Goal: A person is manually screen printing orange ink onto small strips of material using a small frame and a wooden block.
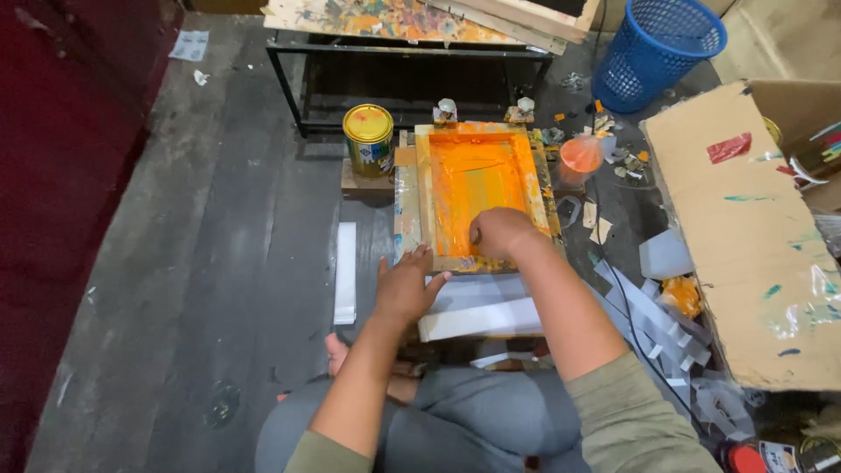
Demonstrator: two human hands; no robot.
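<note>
Orange ink coats the mesh of a wooden screen-printing frame that lies flat on the dark plank floor in front of a seated person. The right hand is curled into a clenched grip at the frame's near edge, knuckles up; whatever it grasps is hidden under the fingers, so I cannot tell what it holds. The left hand lies open and flat, fingers spread, pressing on the frame's near left corner and touching the stack of white paper strips just below it. 1 more white strip lies apart to the left. A yellow-lidded paint can stands on a small block just beside the frame's far left corner. An orange-stained plastic cup sits near the far right corner. Farther right are a blue mesh wastebasket, a paint-smeared cardboard box and scattered white offcuts.
</note>
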